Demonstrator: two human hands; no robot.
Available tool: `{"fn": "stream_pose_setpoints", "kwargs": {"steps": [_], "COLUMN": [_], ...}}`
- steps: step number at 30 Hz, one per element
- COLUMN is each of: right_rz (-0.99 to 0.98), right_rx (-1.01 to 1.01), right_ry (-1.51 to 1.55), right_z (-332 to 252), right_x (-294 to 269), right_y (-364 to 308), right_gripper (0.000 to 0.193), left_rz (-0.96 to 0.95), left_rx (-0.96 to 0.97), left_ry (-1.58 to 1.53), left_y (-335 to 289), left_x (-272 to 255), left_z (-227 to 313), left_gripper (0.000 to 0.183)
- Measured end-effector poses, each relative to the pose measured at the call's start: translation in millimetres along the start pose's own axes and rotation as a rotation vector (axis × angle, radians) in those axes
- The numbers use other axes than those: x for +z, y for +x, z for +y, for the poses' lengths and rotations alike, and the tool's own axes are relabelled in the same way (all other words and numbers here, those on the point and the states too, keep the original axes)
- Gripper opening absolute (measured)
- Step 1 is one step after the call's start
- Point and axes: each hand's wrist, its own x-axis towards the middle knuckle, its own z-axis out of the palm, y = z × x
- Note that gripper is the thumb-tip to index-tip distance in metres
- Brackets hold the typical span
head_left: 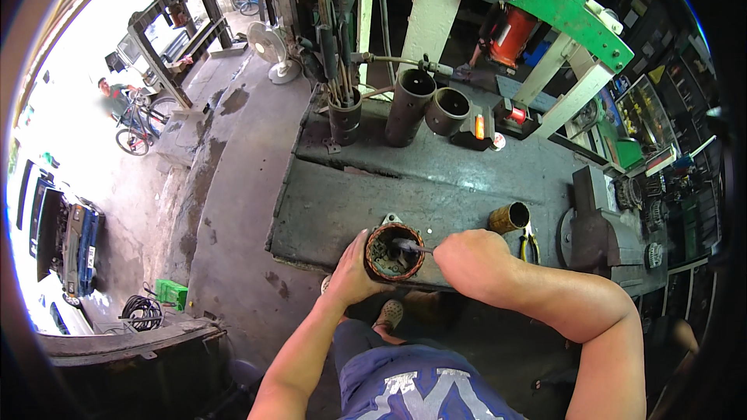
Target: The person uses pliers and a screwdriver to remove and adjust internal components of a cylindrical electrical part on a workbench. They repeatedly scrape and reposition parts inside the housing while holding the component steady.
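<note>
Copper-toned winding (398, 276) round the mouth of a stubby metal housing (385, 259), set at the near edge of the bench (334, 210), inside the two-handed grip. Cupped from the left by the left hand (359, 271), wrapped round the outer wall; right hand (475, 263) closed in a fist on a slim tool (416, 247), tip down inside the bore (kind of tool unclear, mostly covered). Likely heavy for its size, stiff, perhaps greasy; winding probably the fragile bit, easy to nick. Best taken by the outer wall or the pale lug (391, 219) on the far side, clear of the coil. Just beyond the right fist: brown open sleeve (510, 218), yellow-handled pliers (529, 246) beside it. Further right of the grip, bulky dark block (618, 225), maybe a vise. Straight ahead of the grip, across the bench: tall dark tube (408, 109), shorter wide tube (447, 113) next to it, holder (344, 121) full of hand tools (347, 0) to their left. Farther back, green-topped frame (580, 19) ahead and right; white fan (271, 47) ahead and left. Farthest, off left outdoors: bicycle (134, 140) and a person (117, 103) beside it.
</note>
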Motion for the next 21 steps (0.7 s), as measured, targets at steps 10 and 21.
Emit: {"fn": "stream_pose_setpoints", "kwargs": {"steps": [10, 21], "right_rz": [0.024, -0.057], "right_rx": [-0.015, 0.154], "right_ry": [0.071, 0.165], "right_z": [-2.0, -23.5], "right_x": [-13.5, -8.6], "right_y": [19.2, 30.5], "right_gripper": [0.019, 0.021], "left_rz": [-0.289, -0.44], "left_rx": [0.656, 0.959], "left_ry": [-0.162, 0.632], "left_y": [-70.0, 97.3], "left_x": [97.9, 344.5], "left_z": [51.9, 249.7], "left_gripper": [0.046, 0.065]}}
